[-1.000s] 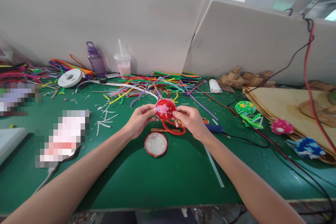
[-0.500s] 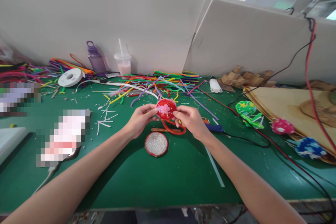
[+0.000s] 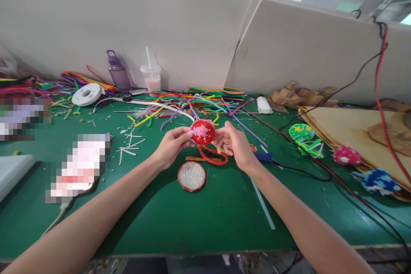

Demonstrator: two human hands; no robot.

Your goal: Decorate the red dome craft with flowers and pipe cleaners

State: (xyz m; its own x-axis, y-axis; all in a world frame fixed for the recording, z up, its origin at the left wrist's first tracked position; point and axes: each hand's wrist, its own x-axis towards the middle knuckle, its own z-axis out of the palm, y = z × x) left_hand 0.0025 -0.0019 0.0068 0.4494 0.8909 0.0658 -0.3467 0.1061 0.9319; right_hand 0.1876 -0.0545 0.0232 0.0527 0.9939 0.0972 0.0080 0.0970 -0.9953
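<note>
At your left hand [image 3: 171,146] fingertips: round red pipe-cleaner disc [image 3: 203,133], pink flower pattern at centre. Below your fingers: red-rimmed round pad [image 3: 192,176], white beaded fill, on green table mat [image 3: 205,222].

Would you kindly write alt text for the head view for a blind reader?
The left hand holds a red round ornament with a pink flower above a green table, right hand at its edge; a bead-filled disc lies nearby, pipe cleaners behind.

**Clutter crowding the green table [image 3: 199,227]**

A purple bottle [image 3: 118,70] and a straw cup [image 3: 150,78] are standing side by side at eleven o'clock, with a white ribbon roll [image 3: 86,94] lying at ten. Pipe cleaners [image 3: 205,98] are sprawling at twelve. A green ornament [image 3: 302,133], a pink ornament [image 3: 345,154] and a blue ornament [image 3: 379,181] are lining up around three o'clock.
</note>
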